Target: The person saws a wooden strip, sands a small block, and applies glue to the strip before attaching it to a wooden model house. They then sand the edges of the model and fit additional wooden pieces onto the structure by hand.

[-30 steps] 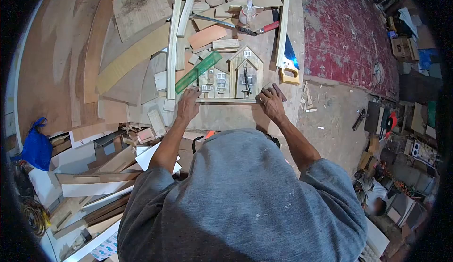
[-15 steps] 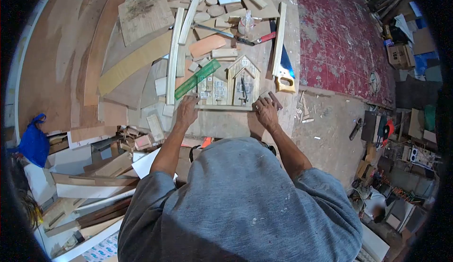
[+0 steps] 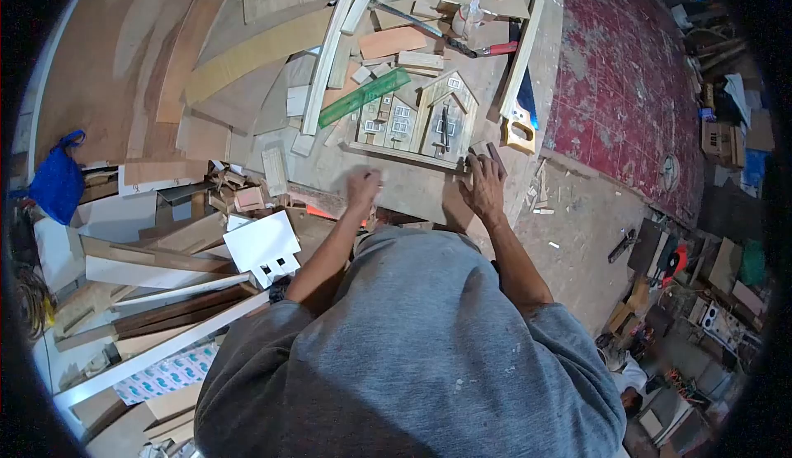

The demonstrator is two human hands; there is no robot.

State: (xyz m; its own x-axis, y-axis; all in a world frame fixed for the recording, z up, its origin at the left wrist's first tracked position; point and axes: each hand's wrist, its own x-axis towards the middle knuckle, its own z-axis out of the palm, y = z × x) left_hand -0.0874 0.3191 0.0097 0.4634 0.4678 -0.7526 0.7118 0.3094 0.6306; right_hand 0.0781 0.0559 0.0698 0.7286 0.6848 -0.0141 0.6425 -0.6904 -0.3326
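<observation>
A small wooden house front (image 3: 453, 95) with little windows lies on the worktable, a thin dark tool (image 3: 445, 128) resting on it. Along its lower edge runs a narrow wooden strip (image 3: 404, 157). My right hand (image 3: 484, 184) is at the strip's right end, fingers spread and fingertips right at the corner, beside a dark reddish block (image 3: 497, 161). Below the strip's left part, apart from it, my left hand (image 3: 361, 191) hovers near the table's front edge, blurred with its fingers partly hidden. A green ruler (image 3: 363, 99) lies across the house's upper left.
A handsaw (image 3: 520, 132) lies to the right, partly under a long wooden batten (image 3: 521, 58). Behind the house are a glass jar (image 3: 468, 19), a red-handled tool (image 3: 497, 49) and wood offcuts (image 3: 392, 43). Scrap boards (image 3: 157, 268) pile up at the left; another person (image 3: 634, 380) is at lower right.
My left hand has let go of the strip's left end and moved down toward me. My right hand stays at the right end, fingers more spread. The view has shifted.
</observation>
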